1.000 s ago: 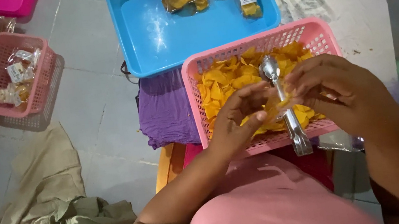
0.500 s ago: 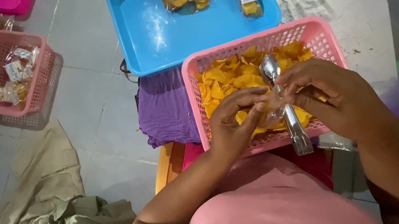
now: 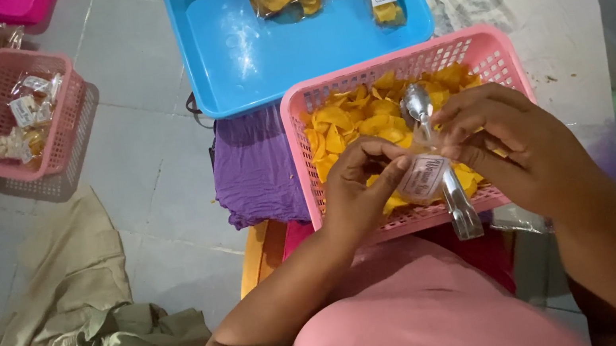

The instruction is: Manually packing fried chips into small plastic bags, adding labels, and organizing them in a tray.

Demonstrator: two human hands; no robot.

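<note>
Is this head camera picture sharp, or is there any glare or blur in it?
Head view: mostly sharp at the centre; soft glare on the blue tray and the metal tongs; the clear bag between the left hand and right hand looks slightly blurred; the edges are dim.

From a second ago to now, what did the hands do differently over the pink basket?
The left hand and right hand drew closer together and now both pinch a small clear labelled bag between them; earlier the fingers were looser around it. The metal tongs stayed lying across the yellow chips in the pink basket, and the blue tray of packed bags did not move.
</note>
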